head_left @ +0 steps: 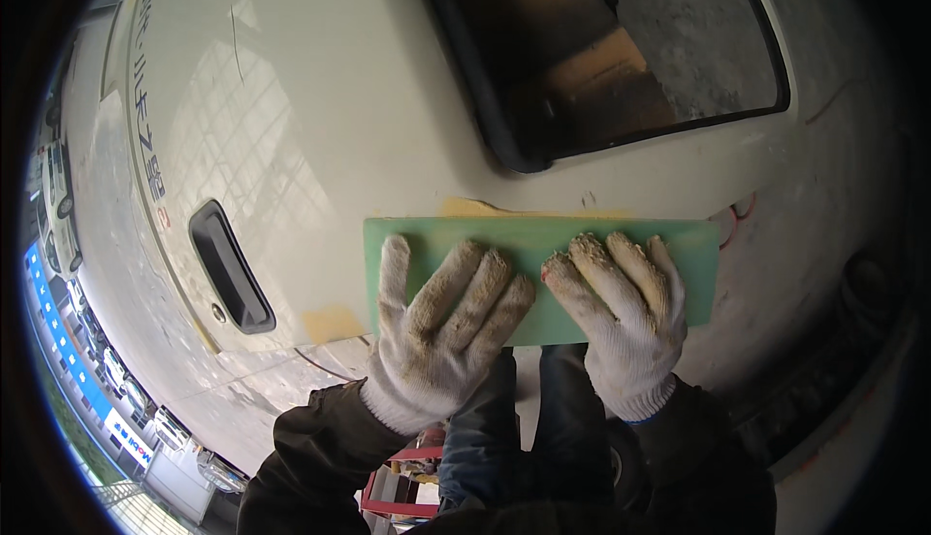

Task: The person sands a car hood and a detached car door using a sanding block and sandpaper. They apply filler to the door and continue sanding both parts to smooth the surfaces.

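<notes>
A long green sanding block [524,239] lies flat against a cream-white car door [320,118], just under the window. My left hand [441,326], in a dusty white knit glove, presses on the block's left half with fingers spread. On the right half my right hand [621,317], gloved the same way, presses down. Yellowish filler [475,208] shows along the block's top edge, and another patch of filler [330,324] sits to its lower left.
A black door handle [230,268] sits left of the block. The dark window [601,50] is above. My dark trousers [529,428] and a red frame [398,486] show below. Parked cars [58,195] are reflected at the far left.
</notes>
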A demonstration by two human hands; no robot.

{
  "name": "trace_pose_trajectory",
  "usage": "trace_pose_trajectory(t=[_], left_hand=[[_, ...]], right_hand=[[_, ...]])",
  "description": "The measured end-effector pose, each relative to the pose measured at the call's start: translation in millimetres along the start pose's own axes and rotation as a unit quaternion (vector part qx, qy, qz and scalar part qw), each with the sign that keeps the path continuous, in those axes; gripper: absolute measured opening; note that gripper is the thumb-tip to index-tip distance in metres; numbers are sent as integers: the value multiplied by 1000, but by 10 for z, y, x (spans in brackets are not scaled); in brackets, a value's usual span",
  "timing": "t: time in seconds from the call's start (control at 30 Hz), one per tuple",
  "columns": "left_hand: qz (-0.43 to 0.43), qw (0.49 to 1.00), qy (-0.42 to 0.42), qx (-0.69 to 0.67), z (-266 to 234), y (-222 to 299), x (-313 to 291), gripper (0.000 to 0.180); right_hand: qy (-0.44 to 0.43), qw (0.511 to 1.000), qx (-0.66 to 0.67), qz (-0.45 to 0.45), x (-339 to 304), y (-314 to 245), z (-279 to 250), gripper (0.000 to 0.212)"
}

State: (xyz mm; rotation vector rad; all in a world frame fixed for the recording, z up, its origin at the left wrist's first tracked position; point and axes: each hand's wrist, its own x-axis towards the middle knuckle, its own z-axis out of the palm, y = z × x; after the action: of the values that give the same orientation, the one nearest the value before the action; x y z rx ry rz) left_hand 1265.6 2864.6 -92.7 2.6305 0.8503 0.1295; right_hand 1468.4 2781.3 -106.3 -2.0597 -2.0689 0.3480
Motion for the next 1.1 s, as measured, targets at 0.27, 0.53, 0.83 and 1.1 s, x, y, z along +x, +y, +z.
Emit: trace_pose_trajectory(t=[0.27,0.53,0.83,1.1], left_hand=[[-65,997,-26,-18,57,386,-257,57],[-102,978,-136,-118,323,1109,-1045,51],[-96,963,-183,-175,339,1204,-1050,46],[-105,975,-105,-164,335,1281,-1059,34]], right_hand=[[-13,999,15,-42,-219,98,-11,32],[-168,980,104,-38,-1247,52,90,33],[-246,955,164,-9,-1362,90,41,36],[-339,926,160,-32,-1362,-89,80,54]])
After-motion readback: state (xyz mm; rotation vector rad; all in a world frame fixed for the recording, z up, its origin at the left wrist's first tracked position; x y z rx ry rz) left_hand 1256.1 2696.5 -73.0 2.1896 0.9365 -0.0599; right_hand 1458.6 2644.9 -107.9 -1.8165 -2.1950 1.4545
